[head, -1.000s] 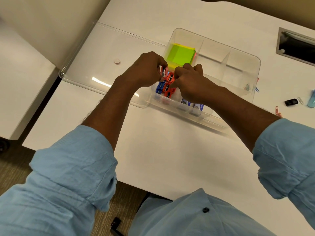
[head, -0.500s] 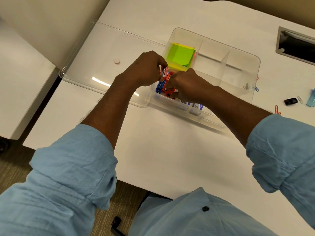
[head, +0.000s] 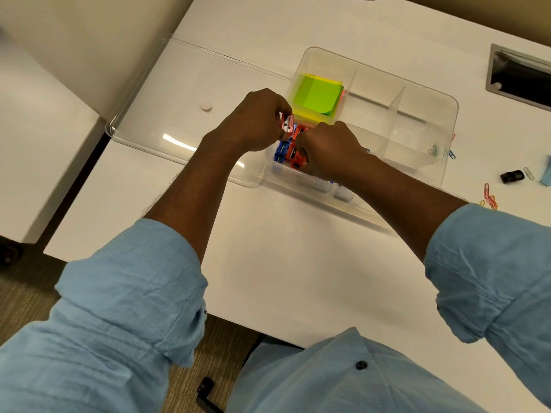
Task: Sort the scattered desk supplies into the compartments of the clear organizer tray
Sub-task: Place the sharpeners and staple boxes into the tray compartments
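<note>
1. Head view, hands: the left hand (head: 256, 120) pinches a red pencil sharpener (head: 287, 124) between thumb and curled fingers, just above the near-left compartment of the clear tray (head: 447, 99). The right hand (head: 328, 147) is curled down into the same compartment, and its fingertips are hidden, so I cannot tell if it holds something.
2. Head view, the tray: blue and red sharpeners (head: 283, 152) lie in a small pile in that compartment, touching each other. The green sticky notes (head: 319, 95) fill the compartment behind it. A few paper clips (head: 433, 150) are in the right compartment.
3. Head view, the desk (head: 298, 263): more paper clips (head: 489, 198) and a small black thing (head: 512, 176) lie to the right of the tray, well apart from the hands. A clear lid (head: 179, 93) lies on the left, touching the tray.
4. Handling, as I judge it: a sharpener is light, hard and a little smooth, so it can slip. It is best to take it by the two flat sides and not on the blade. The paper clips are thin and flat, so they probably need a fingertip pinch or a slide to the desk edge.
</note>
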Tool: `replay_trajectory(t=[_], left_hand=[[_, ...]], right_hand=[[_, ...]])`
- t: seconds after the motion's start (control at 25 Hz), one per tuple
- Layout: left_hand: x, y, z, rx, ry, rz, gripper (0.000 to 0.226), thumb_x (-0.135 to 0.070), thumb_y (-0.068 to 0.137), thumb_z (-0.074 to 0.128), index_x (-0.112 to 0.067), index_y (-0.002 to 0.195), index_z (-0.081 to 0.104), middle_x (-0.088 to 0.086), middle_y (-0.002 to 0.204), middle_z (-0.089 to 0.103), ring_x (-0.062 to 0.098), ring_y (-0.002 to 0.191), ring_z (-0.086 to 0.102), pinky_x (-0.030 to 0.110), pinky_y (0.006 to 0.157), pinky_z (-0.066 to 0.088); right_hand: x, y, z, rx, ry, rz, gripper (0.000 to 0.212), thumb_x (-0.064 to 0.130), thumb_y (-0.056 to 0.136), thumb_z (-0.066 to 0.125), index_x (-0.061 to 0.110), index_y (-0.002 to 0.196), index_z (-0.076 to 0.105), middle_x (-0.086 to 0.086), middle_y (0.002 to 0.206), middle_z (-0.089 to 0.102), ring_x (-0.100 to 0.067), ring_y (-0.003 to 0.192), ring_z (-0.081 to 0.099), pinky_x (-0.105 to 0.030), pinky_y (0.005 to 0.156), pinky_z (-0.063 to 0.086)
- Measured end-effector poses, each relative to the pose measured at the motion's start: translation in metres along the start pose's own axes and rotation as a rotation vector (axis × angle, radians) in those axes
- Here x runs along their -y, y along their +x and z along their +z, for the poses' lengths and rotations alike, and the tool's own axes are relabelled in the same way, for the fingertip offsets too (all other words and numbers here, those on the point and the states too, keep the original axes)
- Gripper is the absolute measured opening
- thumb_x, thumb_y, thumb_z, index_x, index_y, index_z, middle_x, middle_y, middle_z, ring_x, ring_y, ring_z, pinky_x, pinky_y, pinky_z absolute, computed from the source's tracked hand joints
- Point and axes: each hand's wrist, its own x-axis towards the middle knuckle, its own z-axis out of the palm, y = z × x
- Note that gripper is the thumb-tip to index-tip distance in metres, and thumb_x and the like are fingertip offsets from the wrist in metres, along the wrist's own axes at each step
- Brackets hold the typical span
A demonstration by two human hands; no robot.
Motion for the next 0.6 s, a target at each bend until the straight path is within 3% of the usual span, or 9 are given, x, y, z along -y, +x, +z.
replay_trajectory(t=[0.24, 0.4, 0.6], left_hand=[[0.0027, 0.0002, -0.0016, -0.016, -0.002, -0.009, 0.042, -0.015, 0.078, 0.073, -0.009, 0.119, 0.064, 0.012, 0.115, 0.066, 0.024, 0.106, 0.059, 0.021, 0.081, 0.036], [0.0013, 0.0014, -0.0001, -0.007, -0.006, 0.0, 0.04, -0.014, 0.078, 0.073, -0.01, 0.117, 0.065, 0.012, 0.112, 0.067, 0.023, 0.105, 0.06, 0.021, 0.082, 0.036], [0.0025, 0.0023, -0.0011, -0.019, -0.014, -0.006, 0.042, -0.016, 0.078, 0.074, -0.01, 0.119, 0.064, 0.012, 0.115, 0.066, 0.023, 0.106, 0.059, 0.024, 0.085, 0.04]], right_hand=[[0.0002, 0.0043, 0.0007, 0.009, 0.05, 0.028, 0.034, 0.034, 0.083, 0.066, 0.011, 0.105, 0.056, -0.013, 0.095, 0.064, -0.031, 0.086, 0.058, -0.035, 0.071, 0.04], [-0.0009, 0.006, -0.001, 0.052, 0.06, 0.054, 0.03, 0.023, 0.082, 0.068, 0.011, 0.106, 0.055, -0.014, 0.097, 0.064, -0.03, 0.084, 0.056, -0.035, 0.071, 0.042], [-0.0071, 0.005, -0.0059, 0.048, 0.079, 0.091, 0.015, 0.011, 0.081, 0.065, 0.017, 0.082, 0.052, -0.01, 0.086, 0.063, -0.025, 0.073, 0.047, -0.034, 0.069, 0.039]])
